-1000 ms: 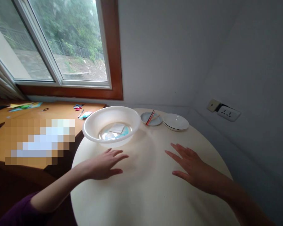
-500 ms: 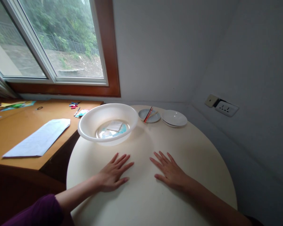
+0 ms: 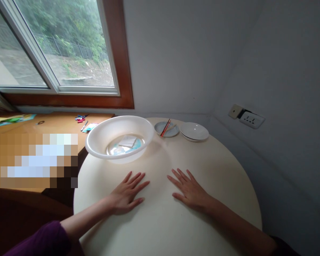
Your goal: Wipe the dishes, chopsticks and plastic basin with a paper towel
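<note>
My left hand (image 3: 128,193) lies flat on the round cream table (image 3: 160,227), fingers spread, holding nothing. Across from it my right hand (image 3: 188,190) rests palm down too, its fingers apart. A large white plastic basin (image 3: 96,142) stands just beyond my left hand, with a folded white cloth or paper (image 3: 127,142) on its bottom. Behind my right hand, near the wall, is a greyish plate (image 3: 160,133) bearing red chopsticks (image 3: 165,127) and a paler stick. Beside that plate sit white dishes (image 3: 194,131), one stacked on another.
To the left a wooden desk (image 3: 56,124) adjoins the table. On it are coloured papers (image 3: 13,120), small red and blue items (image 3: 80,118), a pen (image 3: 84,126) and a blurred-out patch. A window (image 3: 69,46) and a wall socket (image 3: 252,120) border the corner.
The view has shifted slightly, so everything sits a little further left and higher. Both hands stay flat on the table. Part of the desk is now pixelated.
</note>
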Available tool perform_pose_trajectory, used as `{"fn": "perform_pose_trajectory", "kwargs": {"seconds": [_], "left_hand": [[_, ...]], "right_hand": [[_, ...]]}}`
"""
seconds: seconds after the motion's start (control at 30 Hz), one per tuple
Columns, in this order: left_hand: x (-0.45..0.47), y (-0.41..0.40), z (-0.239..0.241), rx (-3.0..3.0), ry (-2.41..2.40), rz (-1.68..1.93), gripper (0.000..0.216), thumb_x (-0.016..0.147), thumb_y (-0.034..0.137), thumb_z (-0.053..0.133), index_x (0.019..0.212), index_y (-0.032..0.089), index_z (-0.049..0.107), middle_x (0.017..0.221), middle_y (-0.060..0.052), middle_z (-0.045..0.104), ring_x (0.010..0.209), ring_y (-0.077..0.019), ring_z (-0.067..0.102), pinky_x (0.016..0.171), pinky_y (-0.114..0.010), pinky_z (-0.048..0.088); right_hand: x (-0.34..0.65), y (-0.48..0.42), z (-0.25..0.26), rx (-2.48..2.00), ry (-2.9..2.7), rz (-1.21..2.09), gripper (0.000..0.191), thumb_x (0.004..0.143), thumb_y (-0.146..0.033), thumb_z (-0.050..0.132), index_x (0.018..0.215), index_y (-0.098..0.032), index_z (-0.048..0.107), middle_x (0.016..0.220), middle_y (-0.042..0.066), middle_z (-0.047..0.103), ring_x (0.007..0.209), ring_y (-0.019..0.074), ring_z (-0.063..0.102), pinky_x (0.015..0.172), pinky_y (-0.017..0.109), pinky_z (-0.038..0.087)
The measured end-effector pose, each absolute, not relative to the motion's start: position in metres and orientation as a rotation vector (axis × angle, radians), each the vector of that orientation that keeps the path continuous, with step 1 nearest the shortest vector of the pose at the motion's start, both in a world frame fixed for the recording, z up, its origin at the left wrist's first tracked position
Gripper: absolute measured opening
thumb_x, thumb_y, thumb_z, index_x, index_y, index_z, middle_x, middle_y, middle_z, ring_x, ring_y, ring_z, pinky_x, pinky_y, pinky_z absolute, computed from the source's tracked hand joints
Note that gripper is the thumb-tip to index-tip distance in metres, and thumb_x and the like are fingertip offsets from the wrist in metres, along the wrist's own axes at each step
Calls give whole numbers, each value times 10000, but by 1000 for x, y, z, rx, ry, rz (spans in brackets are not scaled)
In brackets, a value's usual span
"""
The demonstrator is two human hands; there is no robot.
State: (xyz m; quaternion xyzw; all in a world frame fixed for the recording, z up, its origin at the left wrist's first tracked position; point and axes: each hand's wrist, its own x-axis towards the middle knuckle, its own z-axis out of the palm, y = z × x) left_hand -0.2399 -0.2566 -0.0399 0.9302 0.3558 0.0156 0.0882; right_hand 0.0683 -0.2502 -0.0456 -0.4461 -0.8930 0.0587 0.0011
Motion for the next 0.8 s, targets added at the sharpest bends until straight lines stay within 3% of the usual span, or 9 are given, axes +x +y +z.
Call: {"fn": "perform_pose_trajectory", "kwargs": {"seconds": [0.2,0.47,0.8], "left_hand": [[-242,-256,-44,2780,1064,90,585,896,479,318,1432,338,131,1508,-40,125,1370,-271,142,1092,-513,62],[-241,-255,-43,2783,1071,97,577,896,478,313,1427,357,126,1508,-21,137,1369,-263,163,1094,-505,70],[-241,-256,-43,2774,1085,39,574,900,476,303,1431,345,128,1511,-30,109,1377,-252,120,1096,-508,59]], "right_hand": [[65,-253,-37,-1424,-2823,211,610,893,-539,301,1425,-251,223,1485,94,202,1367,280,151,1080,537,123],[64,-256,-37,-1426,-2807,202,664,909,-525,247,1433,-122,183,1484,105,187,1373,257,133,1106,492,109],[64,-256,-39,-1416,-2790,182,652,908,-515,259,1431,-129,200,1481,107,201,1371,256,146,1108,485,126]]}}
